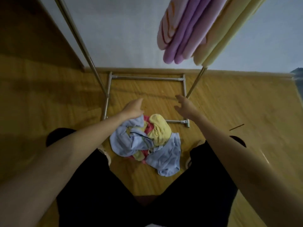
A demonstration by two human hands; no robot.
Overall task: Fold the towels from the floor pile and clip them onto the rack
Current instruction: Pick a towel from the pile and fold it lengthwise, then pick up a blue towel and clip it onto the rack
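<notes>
A crumpled pile of towels [147,143] in light blue, yellow and pink lies on the wooden floor between my feet. My left hand [133,108] reaches down over the pile's far left edge, fingers apart, holding nothing. My right hand [185,105] hovers open above the floor to the right of the pile, near the rack's leg. The metal rack [146,78] stands ahead against the wall. Folded towels [190,30] in pink, purple and yellow hang from its top at the upper right.
The rack's base bars [177,121] frame the floor beyond the pile, and a slanted pole [82,45] rises at left. A white wall is behind. A thin dark stick [236,127] lies on the floor at right.
</notes>
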